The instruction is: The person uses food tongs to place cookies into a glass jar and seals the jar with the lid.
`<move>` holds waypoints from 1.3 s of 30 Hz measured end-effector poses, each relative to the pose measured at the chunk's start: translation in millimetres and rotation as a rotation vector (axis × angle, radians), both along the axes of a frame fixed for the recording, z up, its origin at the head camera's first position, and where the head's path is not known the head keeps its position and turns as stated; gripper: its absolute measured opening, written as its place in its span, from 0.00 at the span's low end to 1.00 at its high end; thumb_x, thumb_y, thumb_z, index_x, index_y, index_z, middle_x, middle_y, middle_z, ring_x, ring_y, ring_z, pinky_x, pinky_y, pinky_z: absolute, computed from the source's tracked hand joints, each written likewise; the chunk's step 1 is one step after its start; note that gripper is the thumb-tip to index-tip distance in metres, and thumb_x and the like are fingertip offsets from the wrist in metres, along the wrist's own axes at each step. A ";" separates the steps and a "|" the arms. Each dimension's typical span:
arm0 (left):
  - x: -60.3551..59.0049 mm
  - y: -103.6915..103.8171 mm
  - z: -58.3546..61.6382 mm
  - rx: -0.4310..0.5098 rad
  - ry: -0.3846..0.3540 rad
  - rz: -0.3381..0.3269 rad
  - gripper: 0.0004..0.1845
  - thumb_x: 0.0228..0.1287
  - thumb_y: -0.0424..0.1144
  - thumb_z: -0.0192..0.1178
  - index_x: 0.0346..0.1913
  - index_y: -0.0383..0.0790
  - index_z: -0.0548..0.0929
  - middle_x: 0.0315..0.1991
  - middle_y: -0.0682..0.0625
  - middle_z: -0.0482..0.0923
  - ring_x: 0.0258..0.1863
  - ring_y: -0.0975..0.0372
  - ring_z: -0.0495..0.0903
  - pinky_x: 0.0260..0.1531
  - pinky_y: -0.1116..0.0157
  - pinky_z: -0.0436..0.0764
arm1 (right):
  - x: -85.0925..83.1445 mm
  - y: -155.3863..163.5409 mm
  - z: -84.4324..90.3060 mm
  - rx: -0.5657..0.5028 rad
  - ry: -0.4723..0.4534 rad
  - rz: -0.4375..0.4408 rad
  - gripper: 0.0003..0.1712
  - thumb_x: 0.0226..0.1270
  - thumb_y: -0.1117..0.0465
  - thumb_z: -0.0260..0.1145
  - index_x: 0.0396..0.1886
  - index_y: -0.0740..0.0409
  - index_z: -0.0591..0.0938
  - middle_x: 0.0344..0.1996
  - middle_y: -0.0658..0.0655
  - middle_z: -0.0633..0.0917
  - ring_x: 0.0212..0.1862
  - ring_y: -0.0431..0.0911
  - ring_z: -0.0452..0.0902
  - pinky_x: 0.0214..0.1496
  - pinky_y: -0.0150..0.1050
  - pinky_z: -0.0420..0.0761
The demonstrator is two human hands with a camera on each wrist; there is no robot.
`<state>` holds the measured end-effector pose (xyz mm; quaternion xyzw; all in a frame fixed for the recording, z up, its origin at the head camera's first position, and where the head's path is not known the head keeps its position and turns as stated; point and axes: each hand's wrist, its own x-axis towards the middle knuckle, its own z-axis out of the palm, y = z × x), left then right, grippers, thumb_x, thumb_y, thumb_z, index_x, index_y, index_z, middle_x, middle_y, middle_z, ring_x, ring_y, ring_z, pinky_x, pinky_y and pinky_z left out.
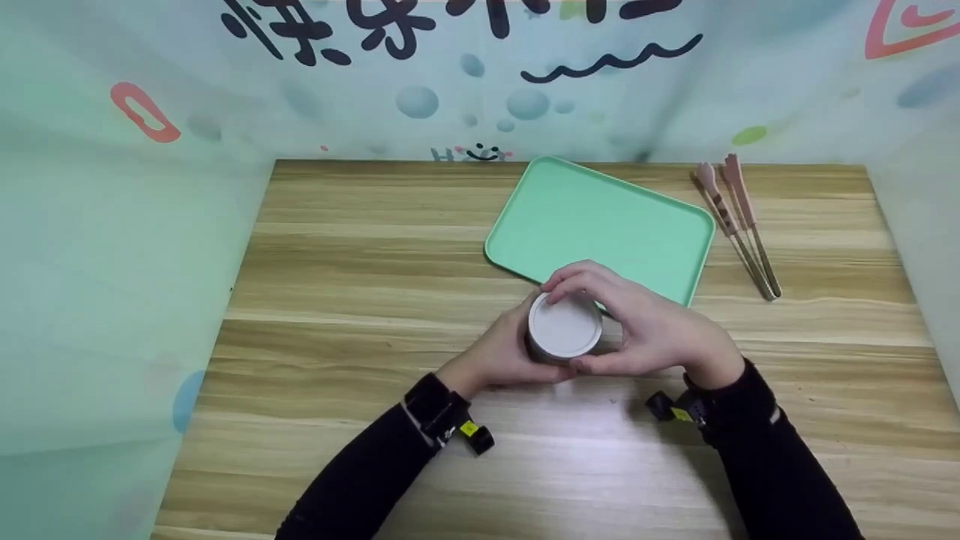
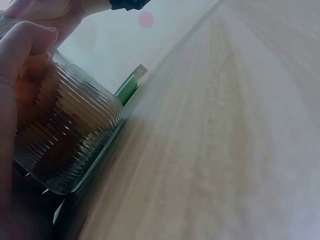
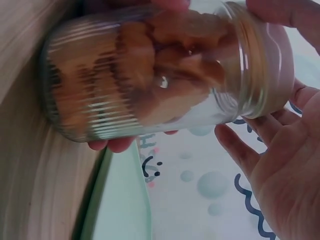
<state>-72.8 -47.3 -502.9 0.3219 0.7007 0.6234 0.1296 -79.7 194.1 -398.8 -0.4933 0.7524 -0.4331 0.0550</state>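
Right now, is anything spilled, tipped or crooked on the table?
Nothing stands out. The jar stands upright with its white lid on, left hand round the glass, right hand on the lid. The green tray and tongs lie flat, no spill.

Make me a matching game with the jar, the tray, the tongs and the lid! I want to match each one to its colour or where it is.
Things:
1. jar
2. tray
3. tongs
4. lid

Descriptions:
A. mint green, flat on the table behind the hands
B. white, on top of the jar, under the right hand's fingers
C. ribbed clear glass, gripped by the left hand
D. pinkish tips, lying to the right of the tray

Pairs: 1-C, 2-A, 3-D, 4-B
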 end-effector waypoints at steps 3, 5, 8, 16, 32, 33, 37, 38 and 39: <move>0.5 0.2 0.1 -0.006 0.003 0.000 0.58 0.50 0.41 0.87 0.82 0.50 0.64 0.68 0.52 0.80 0.67 0.60 0.78 0.76 0.58 0.73 | 0.9 0.9 1.3 0.001 0.003 -0.005 0.41 0.61 0.56 0.86 0.72 0.52 0.77 0.71 0.55 0.75 0.73 0.53 0.72 0.78 0.39 0.71; 0.2 0.2 -0.1 -0.007 0.004 0.002 0.57 0.50 0.41 0.87 0.82 0.51 0.65 0.68 0.52 0.79 0.67 0.60 0.78 0.76 0.58 0.73 | 1.5 0.9 1.9 -0.003 0.000 -0.017 0.41 0.60 0.56 0.87 0.71 0.52 0.78 0.71 0.55 0.76 0.73 0.52 0.72 0.77 0.38 0.71; -0.3 0.0 -0.4 -0.001 -0.002 0.000 0.56 0.49 0.40 0.87 0.81 0.50 0.66 0.69 0.51 0.79 0.68 0.60 0.78 0.76 0.58 0.73 | 1.8 0.5 1.9 -0.010 0.000 -0.038 0.42 0.58 0.55 0.89 0.70 0.52 0.79 0.69 0.54 0.76 0.72 0.52 0.72 0.76 0.38 0.71; -0.4 -0.4 -0.1 0.001 -0.004 0.003 0.60 0.48 0.39 0.86 0.84 0.49 0.63 0.71 0.50 0.77 0.70 0.60 0.76 0.79 0.59 0.69 | -0.5 4.4 -0.9 0.033 -0.025 -0.039 0.39 0.60 0.52 0.88 0.69 0.49 0.80 0.71 0.53 0.74 0.73 0.52 0.71 0.79 0.38 0.69; 0.0 2.3 -0.7 0.032 -0.034 -0.020 0.52 0.49 0.40 0.88 0.77 0.49 0.69 0.69 0.52 0.79 0.68 0.59 0.78 0.76 0.57 0.74 | -1.7 13.0 6.5 0.009 0.026 -0.111 0.40 0.56 0.52 0.90 0.67 0.50 0.83 0.61 0.51 0.82 0.63 0.48 0.78 0.70 0.35 0.76; 0.1 2.4 -0.7 0.035 -0.038 -0.021 0.53 0.49 0.40 0.88 0.77 0.50 0.69 0.69 0.53 0.79 0.68 0.59 0.78 0.75 0.57 0.74 | -1.9 13.7 6.9 -0.008 0.032 -0.118 0.39 0.56 0.54 0.90 0.66 0.51 0.84 0.59 0.51 0.83 0.61 0.49 0.79 0.68 0.34 0.76; 0.0 2.2 -0.7 0.028 -0.038 -0.015 0.54 0.48 0.40 0.89 0.78 0.51 0.69 0.69 0.55 0.79 0.69 0.60 0.78 0.76 0.57 0.74 | -1.5 12.0 7.7 -0.040 0.048 -0.136 0.40 0.56 0.56 0.90 0.68 0.53 0.83 0.58 0.52 0.84 0.59 0.51 0.80 0.68 0.35 0.77; 0.0 1.9 -0.6 0.022 -0.035 -0.012 0.54 0.48 0.40 0.89 0.78 0.51 0.68 0.69 0.55 0.79 0.68 0.60 0.79 0.76 0.57 0.74 | -0.9 10.7 7.5 -0.034 0.048 -0.134 0.41 0.57 0.55 0.89 0.69 0.53 0.82 0.60 0.52 0.83 0.61 0.51 0.79 0.69 0.36 0.76; -0.2 1.8 -0.5 0.020 -0.032 -0.012 0.55 0.48 0.39 0.88 0.79 0.51 0.67 0.69 0.54 0.79 0.68 0.60 0.79 0.76 0.57 0.74 | -0.2 9.0 7.3 -0.022 0.047 -0.127 0.42 0.58 0.54 0.89 0.71 0.53 0.81 0.63 0.52 0.83 0.64 0.52 0.79 0.72 0.37 0.75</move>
